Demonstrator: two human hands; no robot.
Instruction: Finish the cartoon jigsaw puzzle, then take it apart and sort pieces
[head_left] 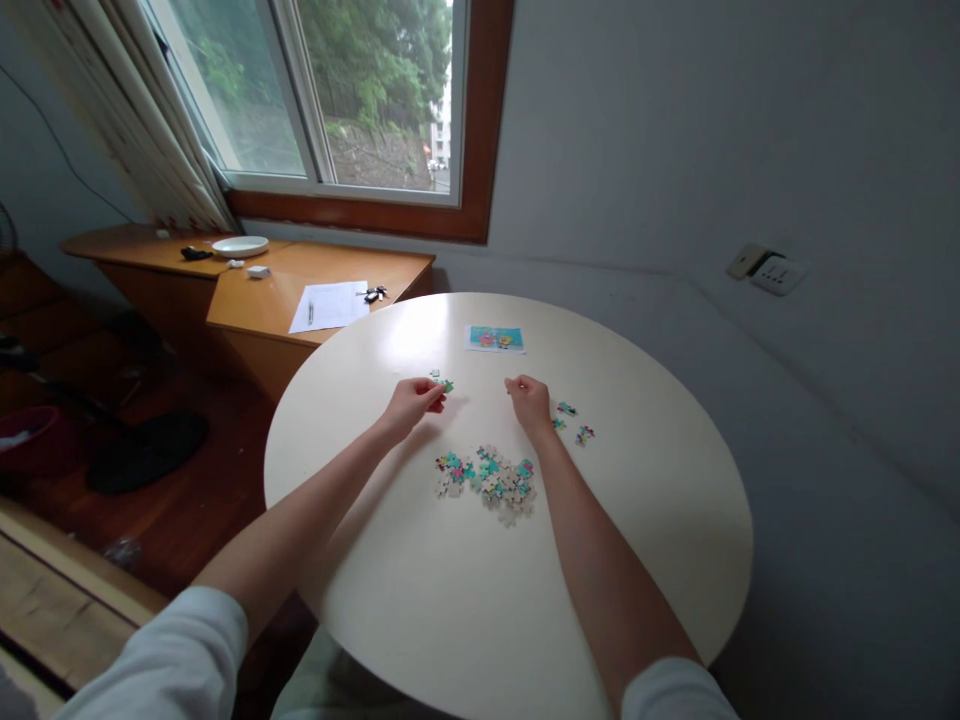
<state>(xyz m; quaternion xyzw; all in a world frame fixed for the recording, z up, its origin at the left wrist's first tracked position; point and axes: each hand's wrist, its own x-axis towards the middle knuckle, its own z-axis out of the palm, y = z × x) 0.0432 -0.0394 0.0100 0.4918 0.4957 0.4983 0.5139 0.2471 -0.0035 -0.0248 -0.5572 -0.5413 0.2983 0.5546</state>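
My left hand [415, 402] is closed in a pinch on a green jigsaw puzzle piece [448, 385], held above the table's middle. Just beyond it lies another small puzzle piece [435, 373]. To the right, my right hand [531, 402] has its fingers curled together; whatever may be in them is hidden. Several loose pieces [585, 435] lie beside that wrist. Between my forearms is a pile of puzzle pieces [504, 485], some with teal or pink faces and others showing their plain backs. A colourful picture sheet [495, 339] rests flat beyond both hands.
All of this is on a round white table [637, 520]. Behind it on the left stands a wooden desk [397, 265] bearing a paper sheet [322, 306], keys [373, 294] and a white plate [240, 246]. A wall with a socket [778, 274] borders the right side.
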